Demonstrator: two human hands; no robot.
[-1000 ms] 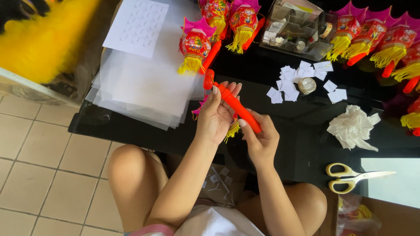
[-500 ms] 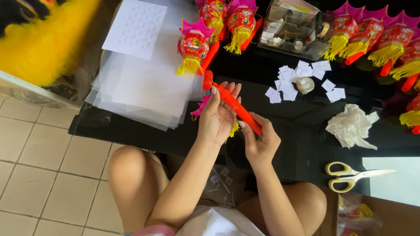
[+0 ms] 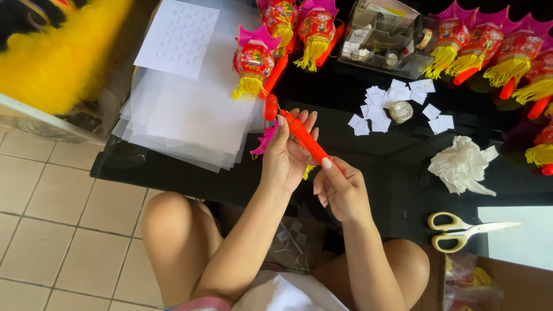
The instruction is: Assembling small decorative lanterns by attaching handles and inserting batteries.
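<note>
You are sitting at the black table (image 3: 196,173), your left hand (image 3: 286,155) cradling and your right hand (image 3: 340,187) pinching the orange lantern handle (image 3: 308,141) above the table edge, clear sheets (image 3: 184,115) lying left, scissors (image 3: 461,230) lying right.

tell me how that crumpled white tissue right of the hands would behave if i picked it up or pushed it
The crumpled white tissue looks thin and loosely bunched, so it is probably very light and floppy, squashing under a pinch. Pushed across the black table, it would likely slide or tumble a little, not roll far. It seems unlikely to break, though thin edges could tear.
</note>
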